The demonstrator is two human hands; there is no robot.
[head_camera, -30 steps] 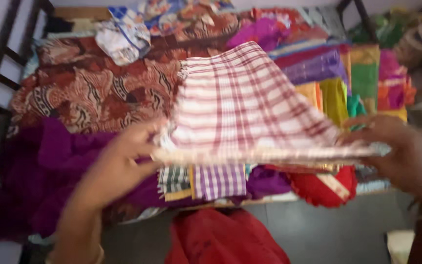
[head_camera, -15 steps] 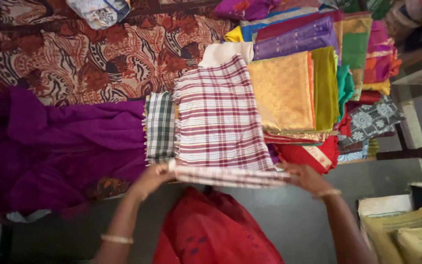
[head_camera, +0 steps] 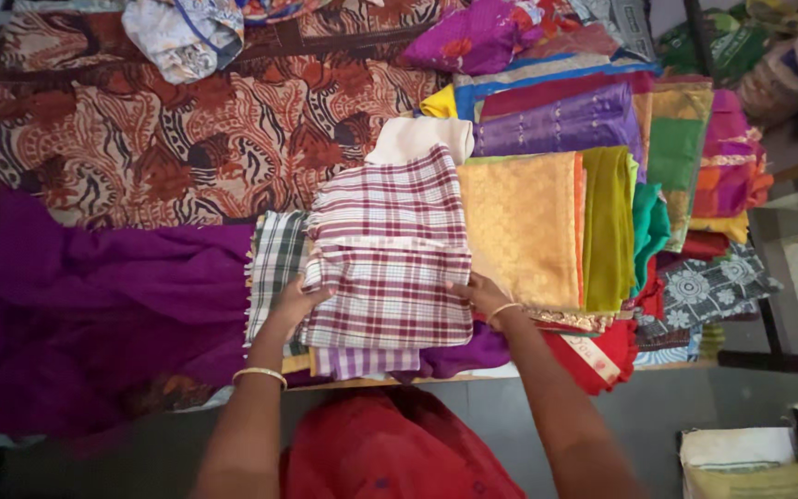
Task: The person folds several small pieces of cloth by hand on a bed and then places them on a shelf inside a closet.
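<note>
1. Purple cloth [head_camera: 94, 296] lies crumpled well to the left of the left hand's fingers, spread over a brown and orange patterned sheet [head_camera: 168, 139] that runs up beyond both hands.
2. A green checked cloth [head_camera: 274, 263] sits just beside the left hand's knuckles, on their outer side, its fringe showing along the edge.
3. The left hand [head_camera: 296, 303] reaches forward from a bare forearm with a bangle [head_camera: 259, 374] at the wrist. Its fingers curl narrowly around the left edge of the maroon checked cloth [head_camera: 390, 296], pinching the folded layer.
4. That maroon checked cloth lies folded between the two hands, flat on the pile, its near half doubled over the far half. Below it, toward the wrists, a purple checked cloth [head_camera: 367, 362] peeks out.
5. The right hand [head_camera: 480, 296] comes in from the other side, forearm angled up and left, a thin bracelet at the wrist. Its fingers are closed on the right edge of the same cloth; whether the thumb is under the fold I cannot tell.
6. Just beyond the right fingers lies a folded golden-yellow fabric [head_camera: 521, 226], then an olive green piece [head_camera: 607, 226], with a violet cloth [head_camera: 556, 125] farther up.
7. A red cloth [head_camera: 602, 356] lies by the right forearm.
</note>
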